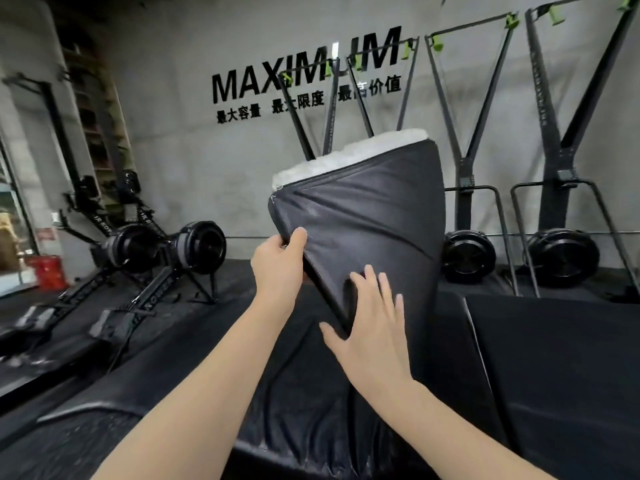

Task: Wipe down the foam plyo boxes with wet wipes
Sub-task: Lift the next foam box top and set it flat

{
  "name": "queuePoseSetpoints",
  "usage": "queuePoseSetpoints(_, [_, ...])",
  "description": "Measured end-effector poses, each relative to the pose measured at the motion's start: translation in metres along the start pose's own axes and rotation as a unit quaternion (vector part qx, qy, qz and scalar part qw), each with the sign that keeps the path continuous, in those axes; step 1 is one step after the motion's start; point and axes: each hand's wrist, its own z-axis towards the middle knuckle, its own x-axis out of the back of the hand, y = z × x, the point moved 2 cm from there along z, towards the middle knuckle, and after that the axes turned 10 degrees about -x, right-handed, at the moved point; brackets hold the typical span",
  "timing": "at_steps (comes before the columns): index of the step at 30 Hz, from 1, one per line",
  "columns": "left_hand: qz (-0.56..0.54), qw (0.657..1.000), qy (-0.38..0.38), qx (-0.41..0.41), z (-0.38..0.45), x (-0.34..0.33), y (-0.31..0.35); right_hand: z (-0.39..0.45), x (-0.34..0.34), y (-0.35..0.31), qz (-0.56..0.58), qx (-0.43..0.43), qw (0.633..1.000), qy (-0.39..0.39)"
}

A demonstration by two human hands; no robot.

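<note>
Left hand: left hand (pixel 277 261) grips the left edge of the black cover (pixel 363 216), thumb curled over its front.
Right hand: right hand (pixel 372 317) lies flat, fingers spread, pressing the cover's lower corner.
Plyo box: white foam (pixel 349 152) shows above the lifted cover, above both hands.
Second box: black plyo box (pixel 554 358) lies right of the right hand.
Beyond: rowing machines (pixel 166 251) left of the left hand; wall lettering (pixel 304 71) above.

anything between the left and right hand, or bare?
Head view: not bare. The black foam box's lifted corner edge runs between them; left hand grips that edge, right hand lies flat on its cover.
</note>
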Motion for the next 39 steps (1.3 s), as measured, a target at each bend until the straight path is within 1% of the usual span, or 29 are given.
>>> queuePoseSetpoints(2, [-0.003,0.999,0.036,0.008,0.016,0.024,-0.005,-0.018,-0.019,0.003,-0.057,-0.036,0.998,0.001])
queuePoseSetpoints(4, [0.003,0.999,0.049,0.018,0.031,0.044,-0.009,-0.027,-0.034,0.003,-0.1,-0.031,0.994,-0.027])
queuePoseSetpoints(5, [0.047,0.998,0.043,0.004,0.036,0.052,-0.011,-0.028,-0.04,0.003,-0.112,-0.017,0.993,-0.038])
queuePoseSetpoints(6, [0.123,0.991,0.036,-0.041,0.039,0.058,-0.01,-0.027,-0.044,0.001,-0.111,-0.01,0.992,-0.053])
queuePoseSetpoints(7, [0.221,0.968,0.035,-0.116,0.039,0.064,-0.005,-0.024,-0.045,-0.001,-0.106,-0.01,0.992,-0.071])
queuePoseSetpoints(8, [0.306,0.925,0.036,-0.224,0.035,0.068,0.002,-0.021,-0.043,-0.004,-0.103,-0.008,0.991,-0.082])
queuePoseSetpoints(9, [0.353,0.867,0.02,-0.351,0.029,0.07,0.014,-0.018,-0.041,-0.008,-0.103,-0.003,0.991,-0.088])
queuePoseSetpoints(10, [0.366,0.803,-0.036,-0.468,0.023,0.07,0.022,-0.014,-0.04,-0.011,-0.105,0.005,0.99,-0.092])
queuePoseSetpoints(11, [0.369,0.738,-0.127,-0.551,0.02,0.069,0.022,-0.011,-0.039,-0.014,-0.108,0.013,0.989,-0.097])
queuePoseSetpoints(12, [0.393,0.669,-0.234,-0.586,0.013,0.069,0.021,-0.008,-0.037,-0.017,-0.112,0.023,0.988,-0.104])
queuePoseSetpoints(13, [0.442,0.606,-0.327,-0.574,0.007,0.069,0.016,-0.005,-0.035,-0.021,-0.114,0.033,0.987,-0.112])
queuePoseSetpoints(14, [0.497,0.553,-0.394,-0.54,0.002,0.069,0.01,-0.003,-0.035,-0.024,-0.11,0.042,0.986,-0.12])
queuePoseSetpoints(15, [0.537,0.515,-0.431,-0.51,-0.003,0.069,0.002,0.0,-0.035,-0.028,-0.099,0.048,0.986,-0.129])
queuePoseSetpoints(16, [0.564,0.49,-0.446,-0.492,-0.006,0.067,-0.006,0.002,-0.035,-0.032,-0.079,0.053,0.986,-0.135])
queuePoseSetpoints(18, [0.611,0.454,-0.425,-0.49,-0.006,0.063,-0.021,0.005,-0.036,-0.041,-0.042,0.068,0.987,-0.141])
queuePoseSetpoints(19, [0.633,0.449,-0.399,-0.489,-0.003,0.061,-0.025,0.005,-0.037,-0.044,-0.029,0.077,0.987,-0.138])
queuePoseSetpoints(22, [0.68,0.459,-0.336,-0.463,0.007,0.065,-0.032,-0.007,-0.047,-0.049,0.019,0.079,0.993,-0.086])
queuePoseSetpoints(23, [0.689,0.458,-0.33,-0.455,0.008,0.066,-0.034,-0.016,-0.053,-0.048,0.02,0.063,0.996,-0.066])
queuePoseSetpoints(26, [0.693,0.461,-0.333,-0.442,0.011,0.072,-0.035,-0.05,-0.079,-0.028,-0.058,-0.032,0.997,-0.035])
queuePoseSetpoints(27, [0.69,0.467,-0.33,-0.443,0.015,0.076,-0.035,-0.06,-0.084,-0.019,-0.067,-0.063,0.995,-0.031])
queuePoseSetpoints(29, [0.691,0.477,-0.322,-0.437,0.026,0.09,-0.037,-0.073,-0.091,-0.002,-0.064,-0.109,0.99,-0.058])
queuePoseSetpoints(32, [0.721,0.481,-0.329,-0.374,0.041,0.113,-0.051,-0.076,-0.098,0.004,-0.027,-0.115,0.986,-0.118])
queuePoseSetpoints(33, [0.728,0.486,-0.327,-0.355,0.041,0.117,-0.054,-0.073,-0.101,0.0,-0.022,-0.112,0.987,-0.117])
queuePoseSetpoints(34, [0.725,0.493,-0.322,-0.357,0.038,0.117,-0.053,-0.069,-0.104,-0.003,-0.023,-0.107,0.987,-0.116])
queuePoseSetpoints(35, [0.71,0.494,-0.318,-0.388,0.031,0.113,-0.053,-0.065,-0.106,-0.006,-0.03,-0.102,0.987,-0.124])
queuePoseSetpoints(36, [0.687,0.482,-0.317,-0.441,0.021,0.105,-0.054,-0.059,-0.108,-0.007,-0.034,-0.094,0.988,-0.12])
queuePoseSetpoints(37, [0.662,0.461,-0.325,-0.493,0.009,0.095,-0.057,-0.053,-0.109,-0.007,-0.036,-0.087,0.988,-0.119])
queuePoseSetpoints(38, [0.639,0.444,-0.335,-0.531,-0.002,0.084,-0.06,-0.047,-0.108,-0.008,-0.034,-0.078,0.989,-0.118])
queuePoseSetpoints(39, [0.628,0.438,-0.342,-0.545,-0.01,0.074,-0.061,-0.042,-0.106,-0.009,-0.049,-0.064,0.99,-0.117])
